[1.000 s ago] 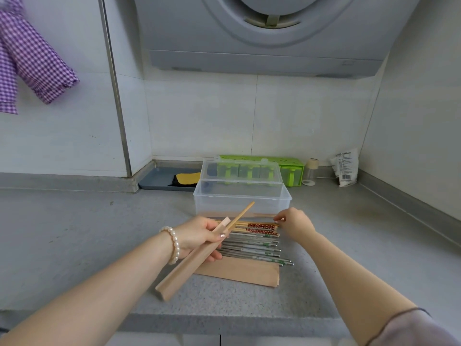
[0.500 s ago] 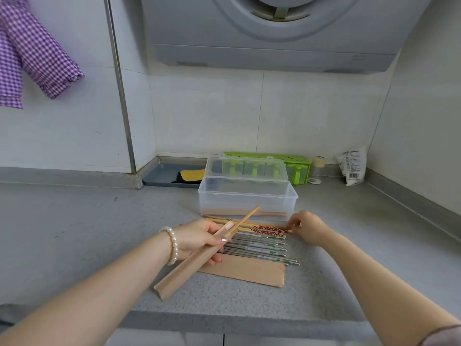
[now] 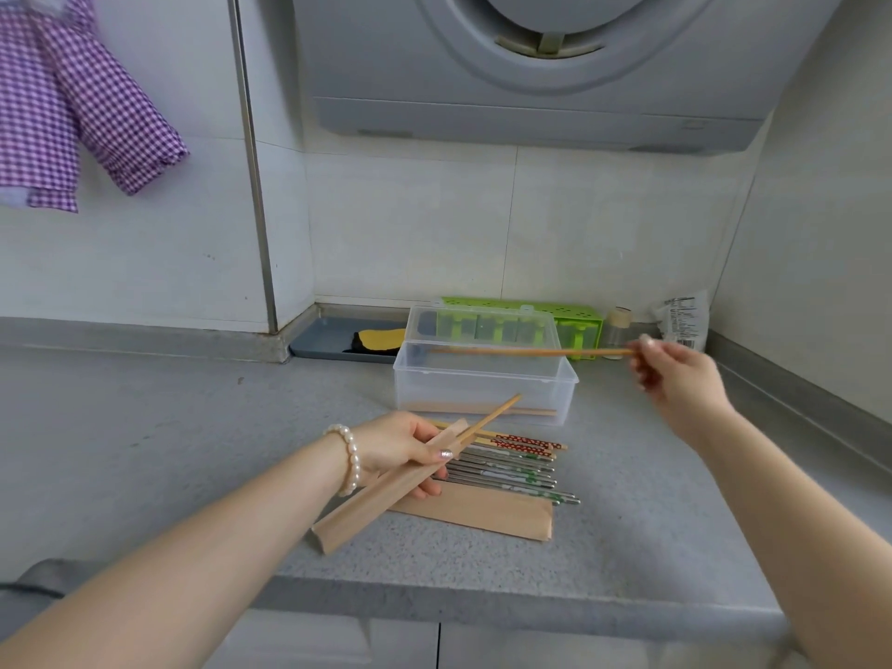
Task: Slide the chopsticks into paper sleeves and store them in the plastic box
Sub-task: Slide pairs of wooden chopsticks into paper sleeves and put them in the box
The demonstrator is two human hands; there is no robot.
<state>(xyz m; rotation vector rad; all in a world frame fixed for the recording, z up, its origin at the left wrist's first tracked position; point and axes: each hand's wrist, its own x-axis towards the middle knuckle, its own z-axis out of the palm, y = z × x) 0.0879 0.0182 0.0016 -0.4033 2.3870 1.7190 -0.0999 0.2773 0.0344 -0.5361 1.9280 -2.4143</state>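
Left hand point(image 3: 396, 446) grips one sleeve point(image 3: 386, 494) holding one chopstick; right hand point(image 3: 675, 379) pinches another point(image 3: 531, 351).

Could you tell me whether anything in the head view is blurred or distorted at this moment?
In the head view, the right hand is motion-blurred while holding a wooden chopstick; the left hand and its paper sleeve are sharp; wide-angle distortion bends the counter edge.

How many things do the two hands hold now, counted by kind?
Wooden chopsticks: 2, the left-hand chopstick and the right-hand chopstick
Paper sleeves: 1, the paper sleeve in the left hand; the right hand holds none
Total: 3
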